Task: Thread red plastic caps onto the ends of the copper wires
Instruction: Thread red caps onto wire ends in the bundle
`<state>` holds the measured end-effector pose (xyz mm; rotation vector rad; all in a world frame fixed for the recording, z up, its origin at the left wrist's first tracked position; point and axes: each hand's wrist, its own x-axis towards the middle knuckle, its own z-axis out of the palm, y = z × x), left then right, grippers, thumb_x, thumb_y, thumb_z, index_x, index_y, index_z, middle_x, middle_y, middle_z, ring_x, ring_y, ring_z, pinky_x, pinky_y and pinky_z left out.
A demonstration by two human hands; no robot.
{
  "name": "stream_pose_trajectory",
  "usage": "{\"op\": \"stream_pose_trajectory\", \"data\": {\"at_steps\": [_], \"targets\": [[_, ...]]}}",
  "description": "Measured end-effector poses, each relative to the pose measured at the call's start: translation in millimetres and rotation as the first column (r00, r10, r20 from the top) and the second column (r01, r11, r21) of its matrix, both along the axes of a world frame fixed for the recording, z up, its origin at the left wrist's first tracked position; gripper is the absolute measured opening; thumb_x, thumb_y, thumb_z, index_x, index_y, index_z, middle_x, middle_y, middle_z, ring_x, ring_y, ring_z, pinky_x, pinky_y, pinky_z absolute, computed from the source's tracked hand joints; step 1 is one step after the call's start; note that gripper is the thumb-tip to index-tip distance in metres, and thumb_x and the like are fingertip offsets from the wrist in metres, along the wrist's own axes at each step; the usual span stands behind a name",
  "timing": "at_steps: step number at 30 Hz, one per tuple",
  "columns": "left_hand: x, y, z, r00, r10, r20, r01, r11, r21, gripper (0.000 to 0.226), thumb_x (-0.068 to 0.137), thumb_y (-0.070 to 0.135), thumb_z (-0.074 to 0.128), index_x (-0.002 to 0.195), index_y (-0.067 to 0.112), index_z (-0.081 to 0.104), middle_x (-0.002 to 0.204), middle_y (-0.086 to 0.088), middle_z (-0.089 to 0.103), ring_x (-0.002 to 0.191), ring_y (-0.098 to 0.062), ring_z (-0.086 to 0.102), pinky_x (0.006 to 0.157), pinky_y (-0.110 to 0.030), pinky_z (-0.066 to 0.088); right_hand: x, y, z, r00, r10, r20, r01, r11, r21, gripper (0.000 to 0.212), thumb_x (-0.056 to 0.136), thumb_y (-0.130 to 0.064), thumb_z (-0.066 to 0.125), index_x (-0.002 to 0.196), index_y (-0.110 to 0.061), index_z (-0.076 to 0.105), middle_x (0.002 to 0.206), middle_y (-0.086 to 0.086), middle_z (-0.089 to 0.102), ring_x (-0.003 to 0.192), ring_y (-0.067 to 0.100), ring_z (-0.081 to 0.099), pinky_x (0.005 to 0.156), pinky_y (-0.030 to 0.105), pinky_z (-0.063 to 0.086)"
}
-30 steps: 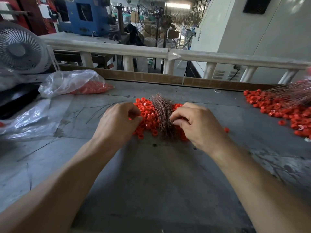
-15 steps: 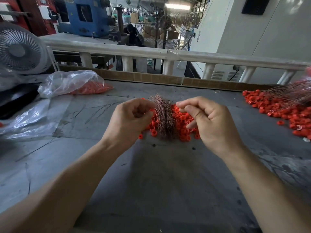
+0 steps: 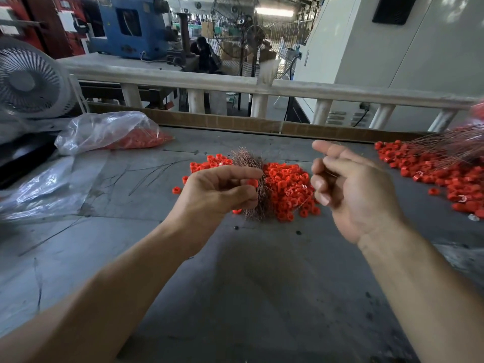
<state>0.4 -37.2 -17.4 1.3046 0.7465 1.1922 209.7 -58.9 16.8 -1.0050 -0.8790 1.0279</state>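
Red cap [image 3: 252,182] pinched in left grip [image 3: 220,191], right grip [image 3: 348,189] loosely curled, bare table [image 3: 262,284] near edge

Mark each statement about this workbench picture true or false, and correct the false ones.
1. The left hand pinches a red cap between thumb and fingers. True.
2. The bundle of copper wires lies in the central pile of red caps. True.
3. The clear plastic bag at the left holds blue caps. False: its contents look red-orange.
4. The right hand rests flat on the table. False: it is raised above it, fingers curled.
5. A second pile of caps lies at the right with thin wires across it. True.
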Motion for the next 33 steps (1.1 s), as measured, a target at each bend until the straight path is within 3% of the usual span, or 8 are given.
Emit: {"op": "stream_pose_trajectory", "data": {"at_steps": [6,11,16,20,25,28,33], "targets": [[0,-2,1,0.999,-0.030,0.027,0.031,0.999,-0.017,0.029,0.087,-0.011,0.065,0.103,0.010,0.078,0.083,-0.005,0.066,0.079,-0.020,0.071,0.079,-0.026,0.059,0,-5,-1,0.983,0.152,0.101,-0.146,0.987,-0.069,0.009,0.098,-0.011,0.060,0.106,-0.012,0.065,0.091,0.010,0.078,0.053,0.013,0.066,0.035,0.018,0.036],[2,-3,0,0.998,-0.036,0.046,0.036,0.999,-0.011,0.026,0.084,-0.007,0.066,0.103,0.008,0.075,0.082,-0.007,0.067,0.076,-0.018,0.069,0.075,-0.026,0.058,-11,-7,-10,0.945,0.174,0.276,-0.168,0.985,-0.044,0.010,0.096,-0.008,0.064,0.097,-0.013,0.073,0.075,0.010,0.073,0.047,0.013,0.056,0.036,0.021,0.039],[3,-2,-2,0.999,-0.010,0.044,0.011,1.000,-0.012,0.026,0.074,0.009,0.072,0.100,0.009,0.074,0.083,-0.004,0.071,0.078,-0.019,0.070,0.074,-0.026,0.059,-17,-9,-12,0.878,0.208,0.432,-0.220,0.975,-0.022,0.013,0.098,-0.001,0.061,0.100,-0.011,0.070,0.083,0.011,0.077,0.057,0.016,0.063,0.042,0.025,0.047],[3,-1,-3,0.999,-0.014,0.045,0.014,1.000,-0.004,0.024,0.075,0.009,0.073,0.099,0.011,0.075,0.082,-0.007,0.072,0.077,-0.018,0.070,0.071,-0.026,0.058,-18,-10,-13,0.856,0.165,0.490,-0.194,0.981,0.008,0.006,0.095,-0.007,0.068,0.093,-0.012,0.070,0.079,0.009,0.077,0.052,0.022,0.067,0.034,0.027,0.044],[3,-4,-1,0.999,-0.040,0.026,0.041,0.999,-0.005,0.024,0.078,0.011,0.070,0.099,0.017,0.079,0.085,-0.012,0.073,0.080,-0.019,0.070,0.074,-0.028,0.059,-23,-11,-17,0.817,0.118,0.565,-0.173,0.984,0.045,0.010,0.094,-0.010,0.071,0.089,-0.019,0.074,0.071,0.007,0.073,0.050,0.018,0.060,0.036,0.027,0.043],[3,-5,0,0.997,-0.078,0.024,0.078,0.997,-0.027,0.035,0.077,0.011,0.070,0.111,0.012,0.076,0.096,-0.023,0.074,0.090,-0.028,0.072,0.082,-0.031,0.060,-26,-11,-20,0.806,0.098,0.583,-0.163,0.985,0.060,0.011,0.094,-0.012,0.071,0.088,-0.020,0.074,0.063,0.006,0.069,0.048,0.015,0.057,0.037,0.027,0.042],[4,-6,1,0.998,-0.069,0.001,0.069,0.998,0.011,0.035,0.076,0.012,0.070,0.110,0.016,0.077,0.088,-0.015,0.071,0.080,-0.017,0.070,0.076,-0.025,0.058,-27,-13,-19,0.787,0.093,0.609,-0.166,0.984,0.065,0.010,0.094,-0.015,0.071,0.087,-0.021,0.074,0.060,0.002,0.068,0.046,0.011,0.055,0.037,0.024,0.041]]}}
